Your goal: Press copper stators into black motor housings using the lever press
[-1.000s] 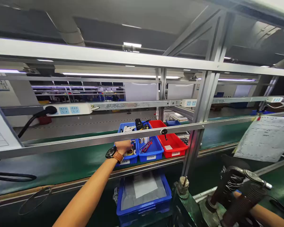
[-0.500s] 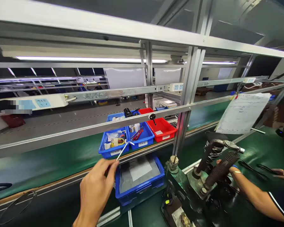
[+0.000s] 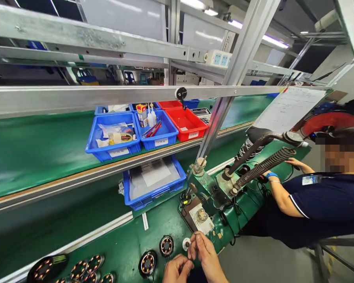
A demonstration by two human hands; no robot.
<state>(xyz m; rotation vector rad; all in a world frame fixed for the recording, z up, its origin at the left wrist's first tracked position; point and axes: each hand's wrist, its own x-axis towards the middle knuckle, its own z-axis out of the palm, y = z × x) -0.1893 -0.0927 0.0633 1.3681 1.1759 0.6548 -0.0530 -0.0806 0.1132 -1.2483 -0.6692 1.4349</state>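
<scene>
Grip of left hand [image 3: 177, 269] and right hand [image 3: 207, 252], fingertips together on each, anything held too small to tell

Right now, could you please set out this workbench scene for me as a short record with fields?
Hands: bare left hand and bare right hand, close together; anything pinched between them is too small to tell
Nearest item: small white disc with a dark centre, beside the hands
Loose parts: round black parts with copper-coloured coils, on the green-topped bench
Machine: worn green metal machine with a coiled spring
Shelf: blue plastic bins beside red plastic bin
Co-worker: person in dark short-sleeved shirt, at right
</scene>
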